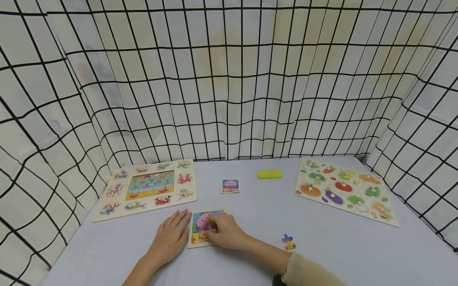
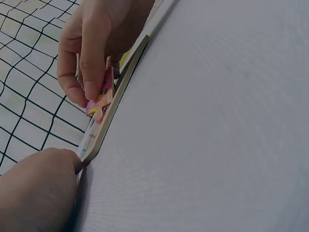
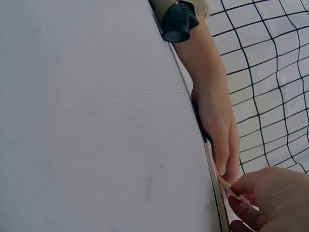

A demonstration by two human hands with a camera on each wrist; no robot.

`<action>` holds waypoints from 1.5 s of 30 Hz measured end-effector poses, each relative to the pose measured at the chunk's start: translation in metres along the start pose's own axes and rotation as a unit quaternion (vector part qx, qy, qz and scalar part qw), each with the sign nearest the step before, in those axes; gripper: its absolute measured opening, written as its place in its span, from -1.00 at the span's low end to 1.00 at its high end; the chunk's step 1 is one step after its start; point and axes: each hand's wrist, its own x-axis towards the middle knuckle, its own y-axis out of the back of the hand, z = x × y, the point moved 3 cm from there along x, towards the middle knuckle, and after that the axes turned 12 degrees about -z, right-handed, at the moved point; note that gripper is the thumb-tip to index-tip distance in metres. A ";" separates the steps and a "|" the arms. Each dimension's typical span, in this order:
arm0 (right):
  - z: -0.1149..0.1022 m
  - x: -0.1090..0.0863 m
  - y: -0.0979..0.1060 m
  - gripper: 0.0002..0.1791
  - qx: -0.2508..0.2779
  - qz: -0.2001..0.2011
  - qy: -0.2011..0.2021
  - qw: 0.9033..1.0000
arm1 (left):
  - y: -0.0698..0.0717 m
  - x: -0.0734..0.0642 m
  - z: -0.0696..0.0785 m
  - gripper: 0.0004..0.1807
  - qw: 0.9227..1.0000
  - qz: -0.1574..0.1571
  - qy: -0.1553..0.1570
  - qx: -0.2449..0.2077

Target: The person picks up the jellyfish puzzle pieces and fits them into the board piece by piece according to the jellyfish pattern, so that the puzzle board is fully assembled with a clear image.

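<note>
My left hand (image 1: 169,237) lies flat on the cloth with fingers straight, its side along the left edge of a small wooden jigsaw tray (image 1: 201,245). The tray shows a pink cartoon picture on blue and yellow. Over its right part, my right hand (image 1: 228,232) pinches a pink and yellow jigsaw piece (image 2: 99,105) between thumb and fingers. In the left wrist view the piece stands tilted, close over the tray. The right hand hides much of the tray's right side in the head view. One loose jigsaw piece (image 1: 288,242) lies to the right of my right forearm.
Behind the tray are a small picture card (image 1: 230,186) and a yellow block (image 1: 270,174). A sea-animal puzzle board (image 1: 143,213) lies at the left, a vegetable puzzle board (image 1: 340,186) at the right. Black netting (image 1: 229,99) over white cloth encloses the table's back and sides.
</note>
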 end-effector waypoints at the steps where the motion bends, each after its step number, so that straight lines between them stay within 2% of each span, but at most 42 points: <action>1: 0.000 0.000 -0.001 -0.90 -0.007 0.003 -0.002 1.000 | 0.000 0.000 0.000 -0.52 1.000 0.000 0.000 -0.001; 6: 0.000 -0.001 -0.001 -0.86 -0.050 0.021 -0.018 0.998 | 0.001 -0.001 0.001 -0.52 1.000 0.000 -0.001 -0.004; 12: 0.002 0.000 -0.003 -0.85 -0.052 0.028 -0.032 0.998 | 0.002 0.000 0.002 -0.52 1.000 0.000 0.000 -0.005; 20: 0.004 0.000 -0.005 -0.80 -0.083 0.043 -0.024 0.995 | 0.002 0.001 0.002 -0.51 1.000 0.000 -0.002 -0.001; 28: 0.004 -0.002 -0.004 -0.81 -0.088 0.041 -0.024 0.995 | 0.001 0.001 0.001 -0.52 1.000 -0.001 -0.003 0.000; 45: 0.005 -0.004 -0.003 -0.80 -0.121 0.041 0.014 0.992 | 0.000 0.000 0.000 -0.52 1.000 -0.003 -0.001 0.004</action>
